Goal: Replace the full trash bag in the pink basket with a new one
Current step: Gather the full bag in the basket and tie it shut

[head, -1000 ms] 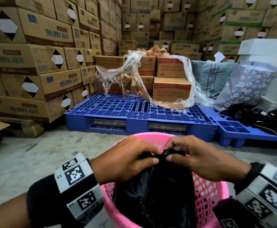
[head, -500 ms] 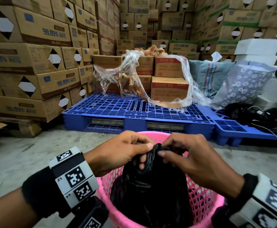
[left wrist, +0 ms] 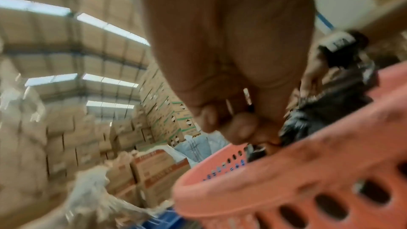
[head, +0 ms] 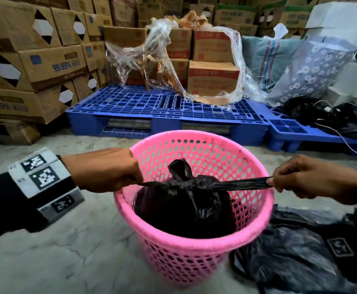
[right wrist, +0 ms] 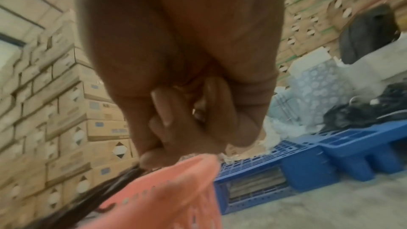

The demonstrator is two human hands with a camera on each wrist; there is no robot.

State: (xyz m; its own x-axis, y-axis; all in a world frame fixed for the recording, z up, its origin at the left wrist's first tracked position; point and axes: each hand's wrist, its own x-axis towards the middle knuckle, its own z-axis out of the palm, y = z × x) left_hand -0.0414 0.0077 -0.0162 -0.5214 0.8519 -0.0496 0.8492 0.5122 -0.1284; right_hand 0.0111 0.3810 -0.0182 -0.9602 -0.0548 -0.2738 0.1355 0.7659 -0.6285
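The pink basket (head: 196, 249) stands on the concrete floor, with the full black trash bag (head: 184, 211) sitting inside it. The bag's neck is knotted, and two twisted ends stretch out sideways over the rim. My left hand (head: 107, 169) grips the left end at the basket's left rim. My right hand (head: 300, 177) pinches the right end just past the right rim. In the left wrist view my left hand (left wrist: 240, 128) is curled above the basket (left wrist: 297, 180). In the right wrist view my right hand (right wrist: 176, 128) holds a dark strip of the trash bag (right wrist: 114, 184) beside the basket (right wrist: 158, 198).
Another black plastic bag (head: 300, 251) lies on the floor right of the basket. A blue pallet (head: 165, 111) with boxes and torn clear wrap (head: 173, 60) stands behind. Cardboard boxes (head: 31, 66) are stacked at left and back. Dark bags and a white cable (head: 332, 117) lie on the right pallet.
My hands were together above the bag's gathered neck; they have now pulled apart sideways, stretching the two ends tight with a knot in the middle. The view has tilted down.
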